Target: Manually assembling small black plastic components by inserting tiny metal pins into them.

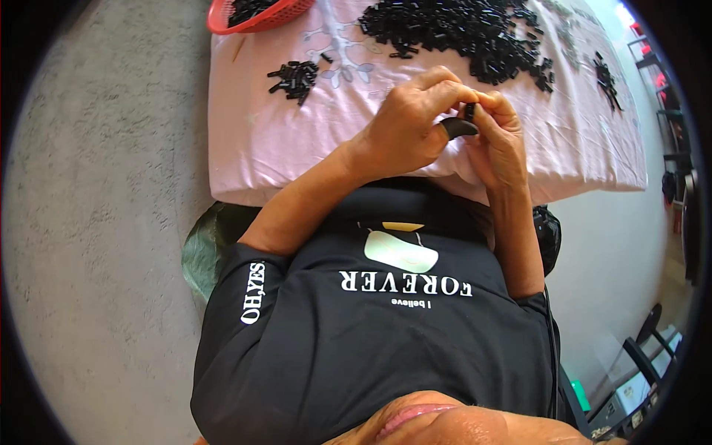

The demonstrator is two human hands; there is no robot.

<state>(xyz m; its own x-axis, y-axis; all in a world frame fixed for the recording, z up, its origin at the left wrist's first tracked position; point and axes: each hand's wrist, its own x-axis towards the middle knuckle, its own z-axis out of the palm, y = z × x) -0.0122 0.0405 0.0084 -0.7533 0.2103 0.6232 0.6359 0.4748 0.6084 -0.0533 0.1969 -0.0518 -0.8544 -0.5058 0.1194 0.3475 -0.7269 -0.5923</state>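
Note:
My left hand (411,122) and my right hand (503,137) meet above the near part of the cloth-covered table. Between their fingertips is a small black piece (469,111), pinched from both sides. A black curved cover (461,128) sits at the end of my left thumb, just below the piece. Both hands are closed, and the curled fingers hide part of what they hold. Beyond them lies a big heap of short black tube-like pieces (460,33). A smaller pile of similar pieces (295,80) rests to the left.
A red plastic basket (285,13) with black pieces in it stands at the far left of the pink patterned cloth (245,148). Another little group of black pieces (608,80) lies near the right edge. Grey floor (104,222) extends on the left. Dark furniture (641,363) stands at lower right.

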